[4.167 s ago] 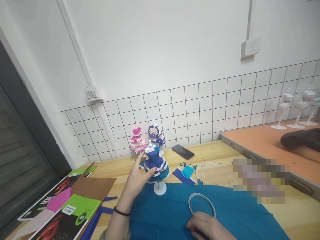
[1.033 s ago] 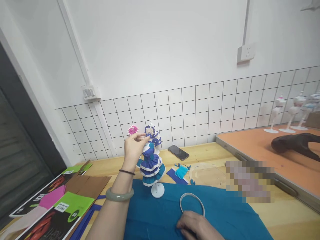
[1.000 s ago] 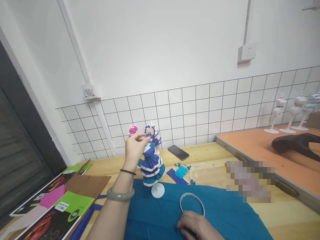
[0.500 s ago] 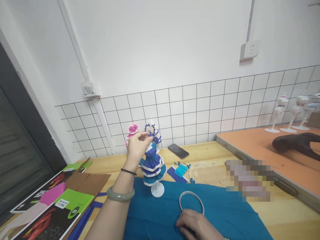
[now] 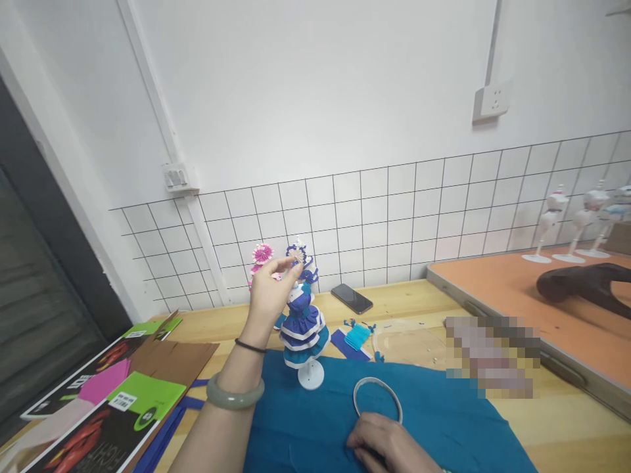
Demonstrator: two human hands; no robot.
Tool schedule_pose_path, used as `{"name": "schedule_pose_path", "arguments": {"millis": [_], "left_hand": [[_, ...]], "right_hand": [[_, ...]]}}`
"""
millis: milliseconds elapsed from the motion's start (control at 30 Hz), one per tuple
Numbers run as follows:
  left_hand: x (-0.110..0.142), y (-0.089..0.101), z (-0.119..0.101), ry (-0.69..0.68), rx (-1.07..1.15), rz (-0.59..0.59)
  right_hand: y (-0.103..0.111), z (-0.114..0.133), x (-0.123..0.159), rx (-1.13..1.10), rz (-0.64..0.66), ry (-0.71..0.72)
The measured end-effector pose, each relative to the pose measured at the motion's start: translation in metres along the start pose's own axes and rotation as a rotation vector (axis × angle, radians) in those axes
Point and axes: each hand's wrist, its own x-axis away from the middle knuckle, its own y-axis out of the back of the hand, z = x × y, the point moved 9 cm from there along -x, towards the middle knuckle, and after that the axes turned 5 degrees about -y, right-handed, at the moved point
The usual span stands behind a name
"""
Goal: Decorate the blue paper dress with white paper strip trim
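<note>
The left hand (image 5: 270, 289) reaches up to the top of a mini dress form (image 5: 302, 322), thumb and fingertips drawn nearly together on its neck knob. The form wears a tiered blue and teal dress edged with white bands, with teal trim near the neckline. It leans, and its round white base (image 5: 311, 374) shows its flat face just at the near side, over a teal cloth (image 5: 434, 414); whether the base touches the cloth cannot be told.

The right hand (image 5: 389, 443) lies low on the cloth with its fingers curled under. It covers the near edge of a thin pale ring (image 5: 378, 380), and how far the fingers are closed, or whether they hold anything, cannot be told.

Behind the left hand stand a pink dressed form (image 5: 263, 253) and a cream and blue dressed form (image 5: 309, 270), both partly hidden. To their right, a phone (image 5: 351, 298) lies on the wooden bench (image 5: 572, 420). Nearer, a bright blue folded piece (image 5: 357, 336) rests on a dark blue piece (image 5: 345, 344), with teal scraps (image 5: 378, 357) close by. Printed packets (image 5: 148, 401) and brown sheets (image 5: 172, 361) lie at the left.
</note>
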Motion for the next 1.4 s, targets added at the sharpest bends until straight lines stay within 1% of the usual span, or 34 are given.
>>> {"name": "schedule_pose_path", "arguments": {"millis": [67,133,200,267,333,400,500,600,700,833,1033,1167,1400], "left_hand": [[0.009,0.012,-0.003,0.001,-0.009,-0.055],[0.025,0.027,-0.001,0.020,-0.020,-0.150],[0.046,0.040,0.010,0.073,0.020,-0.242],[0.068,0.044,0.029,0.173,0.041,-0.277],[0.088,0.036,0.048,0.276,0.117,-0.238],[0.102,0.021,0.063,0.367,0.216,-0.158],[0.116,0.000,0.076,0.483,0.324,-0.083],[0.124,-0.015,0.083,0.599,0.366,-0.026],[0.128,-0.020,0.085,0.657,0.372,-0.009],[0.130,-0.021,0.086,0.668,0.373,-0.014],[0.132,-0.024,0.092,0.687,0.400,-0.005],[0.131,-0.025,0.096,0.691,0.419,-0.002],[0.132,-0.025,0.098,0.702,0.450,-0.001]], "right_hand": [[0.001,0.000,0.000,-0.001,0.000,-0.006],[0.001,0.001,0.000,-0.001,-0.003,-0.008],[0.000,0.001,0.000,0.003,-0.004,0.001],[0.000,0.001,-0.001,0.005,-0.008,0.014],[0.000,0.001,-0.001,0.004,-0.015,0.015],[0.000,0.001,-0.001,-0.003,-0.015,-0.004],[0.001,0.000,0.000,-0.032,-0.014,-0.055],[0.002,-0.002,0.000,-0.068,-0.016,-0.102],[0.001,-0.006,-0.001,-0.073,-0.014,-0.130],[-0.001,-0.008,-0.002,-0.074,-0.016,-0.109],[-0.002,-0.005,-0.003,-0.052,-0.008,-0.093],[0.000,-0.003,-0.003,-0.055,-0.028,-0.077],[-0.001,-0.006,-0.003,-0.060,-0.022,-0.089]]}}
